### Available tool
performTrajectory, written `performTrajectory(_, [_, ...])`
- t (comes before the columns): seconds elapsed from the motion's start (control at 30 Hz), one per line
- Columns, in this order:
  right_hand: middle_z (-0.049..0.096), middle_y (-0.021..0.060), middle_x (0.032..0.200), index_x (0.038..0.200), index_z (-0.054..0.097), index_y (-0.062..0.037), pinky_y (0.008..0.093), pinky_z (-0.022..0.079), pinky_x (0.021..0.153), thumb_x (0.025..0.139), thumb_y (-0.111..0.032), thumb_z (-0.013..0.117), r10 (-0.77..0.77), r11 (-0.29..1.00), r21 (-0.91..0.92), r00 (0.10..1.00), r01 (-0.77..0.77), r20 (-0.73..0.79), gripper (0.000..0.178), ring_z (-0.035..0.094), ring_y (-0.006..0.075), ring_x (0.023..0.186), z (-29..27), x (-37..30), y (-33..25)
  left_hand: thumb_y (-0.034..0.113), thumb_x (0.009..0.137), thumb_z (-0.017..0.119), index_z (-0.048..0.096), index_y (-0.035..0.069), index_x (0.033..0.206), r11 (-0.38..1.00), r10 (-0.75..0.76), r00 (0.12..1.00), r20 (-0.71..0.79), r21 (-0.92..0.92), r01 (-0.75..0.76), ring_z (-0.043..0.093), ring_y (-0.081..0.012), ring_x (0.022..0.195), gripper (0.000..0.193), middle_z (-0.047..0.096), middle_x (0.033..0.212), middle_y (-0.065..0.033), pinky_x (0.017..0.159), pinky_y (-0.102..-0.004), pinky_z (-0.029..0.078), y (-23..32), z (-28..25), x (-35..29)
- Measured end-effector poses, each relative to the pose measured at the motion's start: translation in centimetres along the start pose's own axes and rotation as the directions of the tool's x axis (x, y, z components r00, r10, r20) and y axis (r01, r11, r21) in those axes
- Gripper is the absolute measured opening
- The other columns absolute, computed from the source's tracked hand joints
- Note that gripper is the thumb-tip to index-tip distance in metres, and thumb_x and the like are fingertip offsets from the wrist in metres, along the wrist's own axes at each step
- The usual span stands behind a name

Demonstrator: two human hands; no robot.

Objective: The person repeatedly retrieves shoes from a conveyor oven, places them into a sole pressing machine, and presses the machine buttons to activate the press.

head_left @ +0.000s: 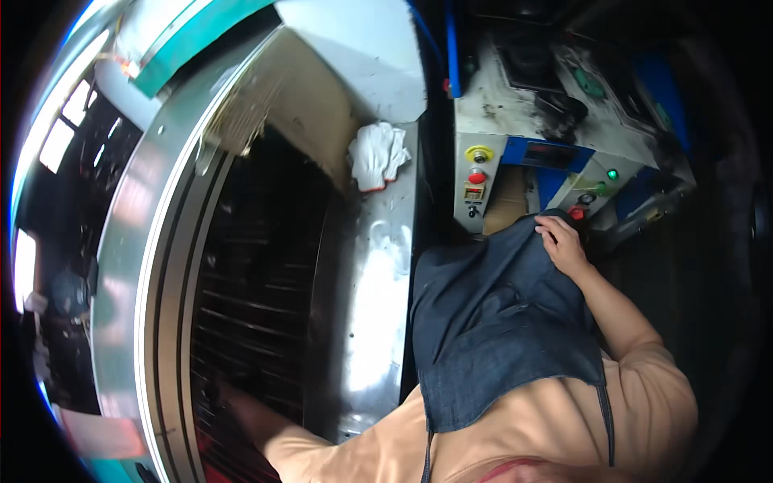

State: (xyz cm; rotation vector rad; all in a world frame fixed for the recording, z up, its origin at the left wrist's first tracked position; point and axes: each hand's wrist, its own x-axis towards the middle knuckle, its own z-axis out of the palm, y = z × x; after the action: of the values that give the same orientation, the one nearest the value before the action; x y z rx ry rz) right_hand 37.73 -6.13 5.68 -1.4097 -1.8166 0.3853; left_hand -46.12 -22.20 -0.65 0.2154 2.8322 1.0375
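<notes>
My left arm reaches into the dark opening of a machine at the lower left. My left hand (219,393) is in deep shadow there, so its fingers and anything in them cannot be made out. My right hand (562,244) rests against the lower edge of the dark blue apron (507,314) I wear. Its fingers are loosely bent and a little apart, with no object seen in them. Just beyond that hand is a red knob (576,213) on the white control cabinet (491,113).
White work gloves (378,155) lie on a shiny metal ledge (374,290) beside the dark opening. A long metal rail (173,322) borders its left side. The cabinet carries a red button (477,177), a lit green lamp (613,174) and a dark-smeared top.
</notes>
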Motion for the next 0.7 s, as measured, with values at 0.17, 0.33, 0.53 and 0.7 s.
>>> performTrajectory(0.17, [0.063, 0.0142, 0.109, 0.122, 0.058, 0.0007, 0.0308, 0.054, 0.081, 0.087, 0.007, 0.055, -0.018, 0.998, 0.064, 0.998, 0.014, 0.057, 0.035, 0.069, 0.0227, 0.097, -0.8, 0.3, -0.4, 0.033, 0.074, 0.078, 0.051, -0.007, 0.128, 0.65, -0.044, 0.956, 0.29, -0.719, 0.248, 0.058, -0.0331, 0.115, 0.073, 0.059, 0.125, -0.0178, 0.101, -0.0422, 0.046, 1.6, -5.0, -6.7])
performTrajectory(0.33, [0.065, 0.0171, 0.118, 0.131, 0.052, 0.0007, 0.0285, 0.057, 0.078, 0.096, -0.007, 0.056, -0.034, 0.895, 0.433, 0.953, -0.104, 0.299, 0.037, 0.069, 0.0191, 0.094, 1.1, 3.1, -4.1, 0.031, 0.075, 0.077, 0.058, -0.006, 0.122, 0.574, 0.146, 0.915, 0.375, -0.786, 0.231, 0.061, -0.029, 0.108, 0.062, 0.064, 0.116, -0.0143, 0.097, -0.0401, 0.048, 9.0, -6.8, -22.2])
performTrajectory(0.53, [0.058, 0.0226, 0.126, 0.147, 0.032, -0.0023, 0.0353, 0.058, 0.078, 0.094, -0.067, 0.037, -0.182, 0.427, 0.705, 0.71, -0.567, 0.681, 0.084, 0.067, 0.0285, 0.102, 1.0, 7.1, -11.0, 0.035, 0.069, 0.08, 0.052, -0.004, 0.129, 0.512, 0.84, 0.288, 0.46, -0.848, -0.139, 0.059, -0.026, 0.111, 0.076, 0.06, 0.122, -0.0113, 0.101, -0.0397, 0.044, 21.1, -2.0, -38.5])
performTrajectory(0.7, [0.052, 0.0215, 0.138, 0.151, 0.029, -0.0079, 0.048, 0.06, 0.075, 0.078, -0.089, 0.017, -0.466, 0.103, 0.514, 0.415, -0.851, 0.781, 0.109, 0.065, 0.0367, 0.109, -5.1, 6.4, -7.1, 0.028, 0.053, 0.087, 0.049, 0.001, 0.138, -0.302, 0.684, -0.691, 0.235, -0.77, -0.562, 0.05, -0.0407, 0.126, 0.097, 0.05, 0.139, -0.0228, 0.108, -0.0461, 0.037, 32.2, -2.5, -49.8])
